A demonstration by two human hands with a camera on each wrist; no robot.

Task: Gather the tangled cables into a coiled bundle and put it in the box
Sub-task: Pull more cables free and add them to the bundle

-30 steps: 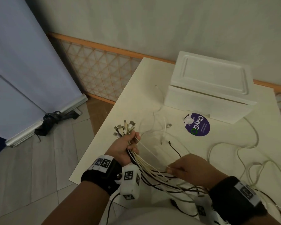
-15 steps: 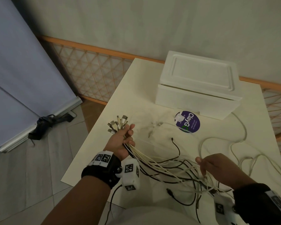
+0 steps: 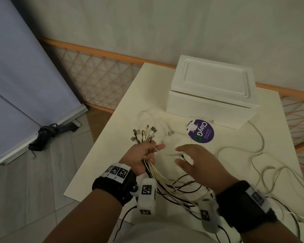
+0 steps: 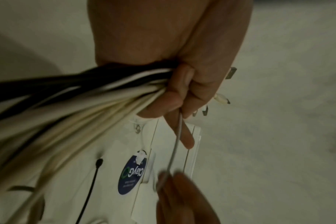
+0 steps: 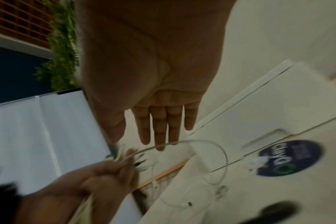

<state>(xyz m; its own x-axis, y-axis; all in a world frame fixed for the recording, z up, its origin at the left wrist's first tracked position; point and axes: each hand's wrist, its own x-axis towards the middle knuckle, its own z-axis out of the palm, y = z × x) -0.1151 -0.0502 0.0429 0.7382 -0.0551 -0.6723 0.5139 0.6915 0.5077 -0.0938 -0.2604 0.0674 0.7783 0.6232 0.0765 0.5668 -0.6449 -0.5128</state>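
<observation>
Purple "ClayGo" sticker point(image 3: 200, 131) beside box point(image 3: 211, 95)

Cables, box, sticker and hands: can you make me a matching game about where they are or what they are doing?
Things:
1. left hand
2. right hand
3. box
4. round sticker

States:
A. white, lid on, at the far side of the table
B. purple, flat on the table in front of the box
C. fingers straight, holding nothing
D. grips a bundle of cables, plugs poking out above the fist

Pairs: 1-D, 2-C, 3-A, 4-B
</observation>
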